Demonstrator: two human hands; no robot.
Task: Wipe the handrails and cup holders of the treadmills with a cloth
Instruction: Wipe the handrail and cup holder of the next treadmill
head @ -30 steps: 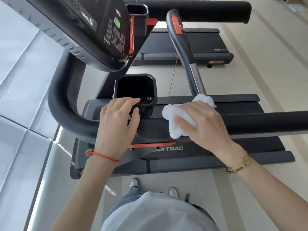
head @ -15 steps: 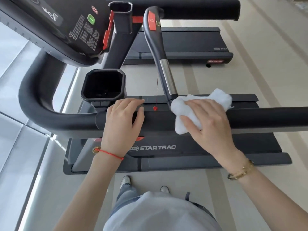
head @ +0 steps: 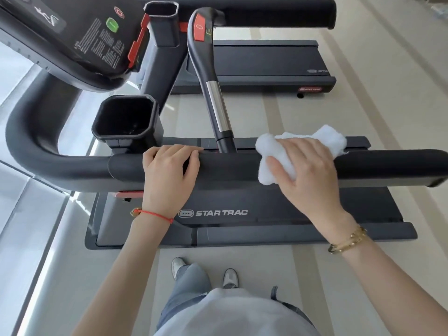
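Hands both on handrail [head: 230,166] — left hand [head: 169,173] gripping bare, right hand [head: 305,170] pressing cloth [head: 266,151]; cup holder [head: 126,120] likely left.

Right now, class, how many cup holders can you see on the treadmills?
2: one cup holder left of the left hand, another beside the console. Others may be hidden.

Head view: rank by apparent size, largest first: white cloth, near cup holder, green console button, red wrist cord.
1. Near cup holder
2. White cloth, partly hidden under the right hand, so its margin is unsure
3. Red wrist cord
4. Green console button, close to the cord
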